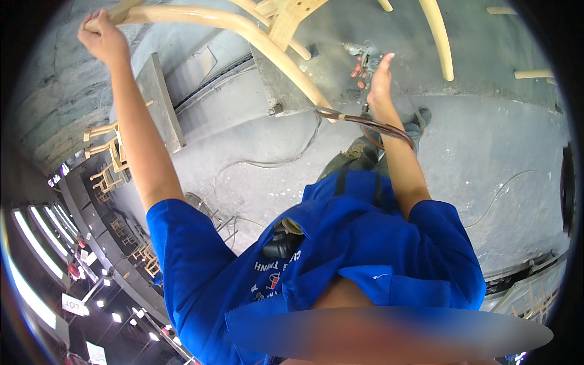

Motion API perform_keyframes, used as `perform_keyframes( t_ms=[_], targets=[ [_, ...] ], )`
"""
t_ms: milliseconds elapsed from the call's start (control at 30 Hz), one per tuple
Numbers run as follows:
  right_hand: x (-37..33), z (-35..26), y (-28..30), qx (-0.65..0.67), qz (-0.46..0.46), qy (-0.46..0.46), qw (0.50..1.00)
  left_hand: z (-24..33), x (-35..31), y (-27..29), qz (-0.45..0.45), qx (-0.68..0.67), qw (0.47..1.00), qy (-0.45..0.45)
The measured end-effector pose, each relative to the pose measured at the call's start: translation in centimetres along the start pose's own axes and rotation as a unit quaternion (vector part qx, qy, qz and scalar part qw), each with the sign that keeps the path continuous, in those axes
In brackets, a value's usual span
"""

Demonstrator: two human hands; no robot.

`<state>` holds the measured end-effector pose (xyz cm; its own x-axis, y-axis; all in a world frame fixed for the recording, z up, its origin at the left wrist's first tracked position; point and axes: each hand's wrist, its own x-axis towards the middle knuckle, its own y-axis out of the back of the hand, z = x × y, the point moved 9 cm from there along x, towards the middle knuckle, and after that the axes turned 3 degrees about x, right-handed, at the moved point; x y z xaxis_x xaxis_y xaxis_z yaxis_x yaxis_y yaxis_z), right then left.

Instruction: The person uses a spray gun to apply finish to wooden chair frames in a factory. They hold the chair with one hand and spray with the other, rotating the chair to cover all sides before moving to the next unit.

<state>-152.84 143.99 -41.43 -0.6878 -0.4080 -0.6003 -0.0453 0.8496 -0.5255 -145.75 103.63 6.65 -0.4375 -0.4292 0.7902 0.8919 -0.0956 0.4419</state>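
The left hand (108, 41), arm stretching nearly straight, is clamping its fingers on a pale, curved wooden chair frame (261, 42) ahead; the right hand (381, 79), reaching forward, is wrapping its fingers round a grey metal spray gun (368, 56) pointing leftward.

Glossy wd frame (248, 29), mtl gun (368, 56)

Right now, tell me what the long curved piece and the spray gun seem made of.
Curved piece: apparently wood with a smooth, slightly glossy finish, judging by its warm tan tone and soft highlights. Spray gun: probably metal, dully shiny, from its silvery-grey body.
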Motion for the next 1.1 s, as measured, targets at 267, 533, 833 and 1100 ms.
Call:
perform_keyframes(
  t_ms=[267,533,833,1100],
  targets=[
    [-0.3,5.5,10.2,-0.07,0.17,-0.059,0.981,-5.9,1.3,-2.1,-0.025,-0.046,0.996,0.066],
    [2.3,-5.3,3.5,0.008,0.129,0.195,0.972,-7.6,2.5,-2.4,-0.045,-0.02,0.996,0.077],
    [5.5,-7.5,5.6,0.012,0.223,0.281,0.933,-8.7,2.3,-2.1,-0.057,-0.023,0.994,0.095],
    [-3.3,-6.0,19.2,-0.153,0.24,0.163,0.945,-2.2,-2.6,2.3,0.011,0.038,0.996,0.084]
  ],
)
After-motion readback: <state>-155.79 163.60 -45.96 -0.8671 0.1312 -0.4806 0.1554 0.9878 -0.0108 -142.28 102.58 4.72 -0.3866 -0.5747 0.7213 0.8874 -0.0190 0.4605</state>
